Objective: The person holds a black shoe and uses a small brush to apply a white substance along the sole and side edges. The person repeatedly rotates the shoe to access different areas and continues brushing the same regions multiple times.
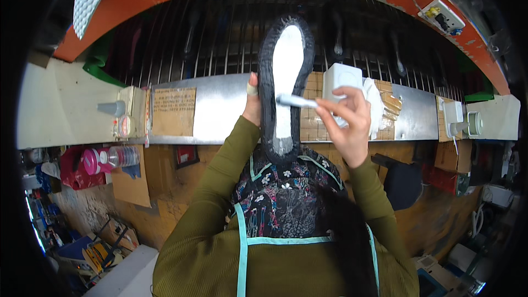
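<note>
A black shoe [268,66] is held upright in front of me with its underside facing up. A white insole board [289,58] covers the middle of it, inside a rough black margin. My left hand [253,102] grips the shoe's left side; a wrap shows on its thumb and the other fingers are hidden behind. My right hand [350,124] pinches a pale-handled brush [300,102], whose head lies against the middle of the underside. The heel end is close to my dark flowered apron [286,198].
Behind the metal bench [217,113] runs a rack of bars [220,49] with dark shoes beyond. At the right stand a white container [342,74] and a crumpled white cloth [375,104]. Cardboard [175,111] lies left. A plastic bottle [125,157] sits lower left.
</note>
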Demonstrator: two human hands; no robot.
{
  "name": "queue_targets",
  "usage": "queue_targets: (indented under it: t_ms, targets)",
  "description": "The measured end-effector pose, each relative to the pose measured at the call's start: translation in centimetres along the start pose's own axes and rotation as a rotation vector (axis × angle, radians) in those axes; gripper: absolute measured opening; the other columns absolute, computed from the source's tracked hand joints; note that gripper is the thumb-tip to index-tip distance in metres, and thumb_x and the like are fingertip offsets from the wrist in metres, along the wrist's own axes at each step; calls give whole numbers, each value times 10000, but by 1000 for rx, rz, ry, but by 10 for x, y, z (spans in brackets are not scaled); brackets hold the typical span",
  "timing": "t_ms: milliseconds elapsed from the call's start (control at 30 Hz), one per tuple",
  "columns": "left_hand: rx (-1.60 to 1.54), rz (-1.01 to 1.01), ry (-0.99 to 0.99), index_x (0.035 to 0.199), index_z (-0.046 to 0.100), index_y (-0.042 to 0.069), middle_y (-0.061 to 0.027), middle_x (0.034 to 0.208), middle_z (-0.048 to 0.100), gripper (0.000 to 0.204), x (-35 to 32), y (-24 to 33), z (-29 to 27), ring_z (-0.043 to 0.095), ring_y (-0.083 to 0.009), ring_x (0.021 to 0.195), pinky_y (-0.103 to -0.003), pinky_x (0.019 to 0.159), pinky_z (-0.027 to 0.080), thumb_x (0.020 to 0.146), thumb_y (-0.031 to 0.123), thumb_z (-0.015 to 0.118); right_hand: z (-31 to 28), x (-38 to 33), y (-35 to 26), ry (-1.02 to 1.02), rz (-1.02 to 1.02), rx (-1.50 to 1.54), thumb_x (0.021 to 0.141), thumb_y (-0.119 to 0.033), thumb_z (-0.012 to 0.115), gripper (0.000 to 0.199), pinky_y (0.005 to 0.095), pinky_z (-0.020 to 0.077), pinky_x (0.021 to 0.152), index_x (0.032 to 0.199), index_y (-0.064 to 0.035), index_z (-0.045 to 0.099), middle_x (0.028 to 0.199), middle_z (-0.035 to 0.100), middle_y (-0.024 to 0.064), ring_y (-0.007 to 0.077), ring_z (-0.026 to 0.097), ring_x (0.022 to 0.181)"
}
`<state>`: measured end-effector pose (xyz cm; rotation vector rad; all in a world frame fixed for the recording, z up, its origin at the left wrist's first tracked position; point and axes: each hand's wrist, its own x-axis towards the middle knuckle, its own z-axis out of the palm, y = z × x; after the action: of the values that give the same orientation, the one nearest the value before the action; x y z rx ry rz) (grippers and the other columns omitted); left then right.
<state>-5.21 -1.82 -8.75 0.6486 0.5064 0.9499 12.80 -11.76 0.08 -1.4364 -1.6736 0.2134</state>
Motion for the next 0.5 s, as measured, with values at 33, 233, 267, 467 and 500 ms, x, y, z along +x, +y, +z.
queue_targets:
  t_ms: [33, 233, 267, 467, 500]
  targets:
    - [77, 31, -36, 1382, 407, 19, -153, 1308, 527, 1068, 1, 3, -2, 542, -244, 1181, -383, 1001, 456, 696, 829, 526, 7, 14, 6, 34, 42, 30, 741, -169, 779, 169, 291, 331, 702, 907, -141, 761, 972, 598, 48, 96, 535, 661]
    - [2, -85, -79, 1378, 429, 58, -129, 1271, 559, 1033, 6, 5, -22, 576, -230, 1122, -353, 930, 511, 687, 816, 553, 27, 87, 39, 151, 127, -17, 794, -115, 738, 131, 249, 476, 628, 907, -48, 744, 937, 568, 72, 145, 577, 744]
    - [-13, -109, -53, 1377, 433, 60, -126, 1262, 566, 1031, 6, 6, -24, 581, -226, 1114, -350, 924, 514, 687, 817, 552, 32, 91, 40, 184, 116, -81, 789, -121, 742, 127, 266, 465, 646, 900, -59, 744, 942, 571, 71, 148, 576, 740]
    - [-133, -138, 121, 1366, 435, 27, -159, 1188, 605, 1012, 19, 10, -56, 648, -239, 969, -345, 820, 557, 744, 825, 457, 83, 45, 42, 212, -106, -341, 746, -131, 748, 234, 338, 278, 755, 976, -172, 737, 1000, 614, 54, 149, 544, 843]
    - [-202, -161, 106, 1353, 460, 30, -151, 1171, 619, 937, 21, 13, -63, 650, -234, 971, -348, 815, 559, 792, 781, 446, 83, 39, 36, 135, -44, -235, 745, -116, 750, 221, 330, 279, 767, 962, -153, 740, 977, 608, 50, 150, 549, 846]
